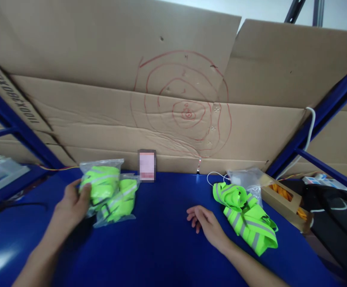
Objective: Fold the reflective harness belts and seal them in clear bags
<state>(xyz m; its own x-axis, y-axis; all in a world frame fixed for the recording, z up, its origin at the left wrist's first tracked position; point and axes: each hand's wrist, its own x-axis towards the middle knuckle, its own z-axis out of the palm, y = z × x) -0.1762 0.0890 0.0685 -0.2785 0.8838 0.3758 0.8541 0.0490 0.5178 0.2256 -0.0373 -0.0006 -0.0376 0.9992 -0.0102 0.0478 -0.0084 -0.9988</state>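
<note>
My left hand point(74, 201) grips the left edge of a clear plastic bag point(102, 183) with a folded neon-green reflective strap inside. That bag lies partly over a second bagged green strap point(122, 201) on the blue table. Over the middle right of the table, my right hand point(205, 223) is held with loosely curled, slightly parted fingers and nothing in them. Just right of it lie unbagged green reflective straps point(251, 223) with grey stripes, one rolled up and one loosely folded.
Behind the straps lies a clear plastic bag point(245, 177). A cardboard box point(281, 195) with orange contents and a black bag point(338, 215) stand at the right. A small blurred card point(147, 165) leans on the cardboard wall point(101, 107). Blue shelf posts point(26, 135) flank the table.
</note>
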